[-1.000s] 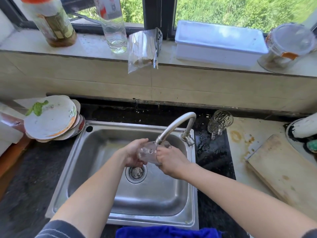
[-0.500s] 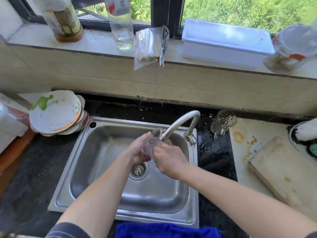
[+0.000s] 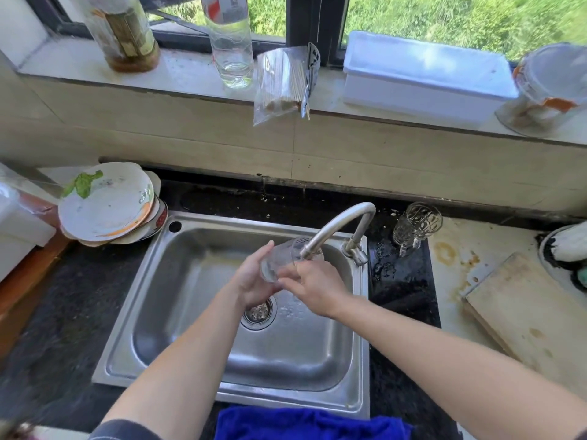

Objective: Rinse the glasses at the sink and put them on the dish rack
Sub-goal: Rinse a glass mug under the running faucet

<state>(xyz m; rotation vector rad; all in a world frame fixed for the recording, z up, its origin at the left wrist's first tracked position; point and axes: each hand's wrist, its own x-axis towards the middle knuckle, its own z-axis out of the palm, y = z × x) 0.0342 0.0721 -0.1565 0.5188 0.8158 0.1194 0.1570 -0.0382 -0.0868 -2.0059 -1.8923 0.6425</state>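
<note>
At frame centre, over the sink (image 3: 152, 315), left hand (image 3: 254, 282) fingers grip a tilted glass (image 3: 281, 257) at the faucet (image 3: 336, 222); right hand (image 3: 317, 292) fingers curl against its base.

Nothing legible: labels on the brown bottle (image 3: 122, 33) and clear bottle (image 3: 230, 39) on the windowsill (image 3: 187, 74) are blurred

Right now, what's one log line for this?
left hand: holds glass under faucet | right hand: holds same glass | second glass: on counter right of sink
</note>
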